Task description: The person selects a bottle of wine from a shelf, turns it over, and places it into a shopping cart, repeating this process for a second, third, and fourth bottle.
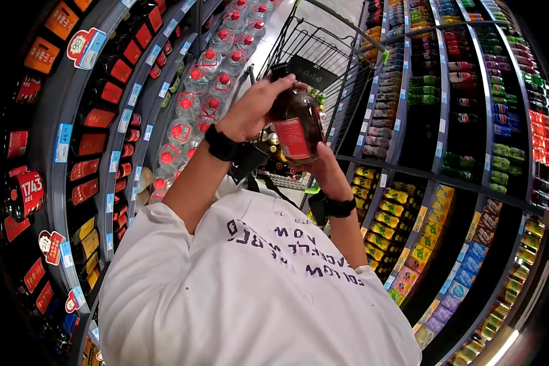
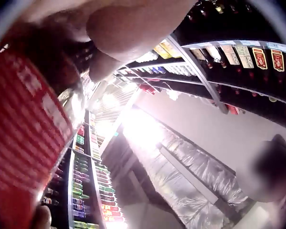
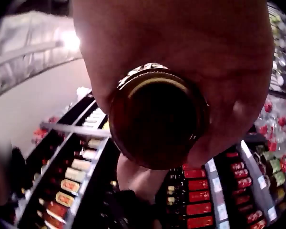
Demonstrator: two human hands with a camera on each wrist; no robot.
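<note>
Above shopping cart (image 1: 323, 55): dark bottle (image 1: 296, 125) held up, both hands' fingers (image 1: 274, 85) curled round it.

aisle: shelves (image 1: 104, 158) close left, shelves (image 1: 470, 152) close right | ahead: cart (image 1: 323, 67) blocks | free: overhead

A red bottle label (image 1: 32, 190) on the left shelf reads "1743".

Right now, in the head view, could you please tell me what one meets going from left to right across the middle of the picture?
Shelves of red-labelled bottles → water jugs with red caps → left hand → brown bottle → shelves of drinks.
</note>
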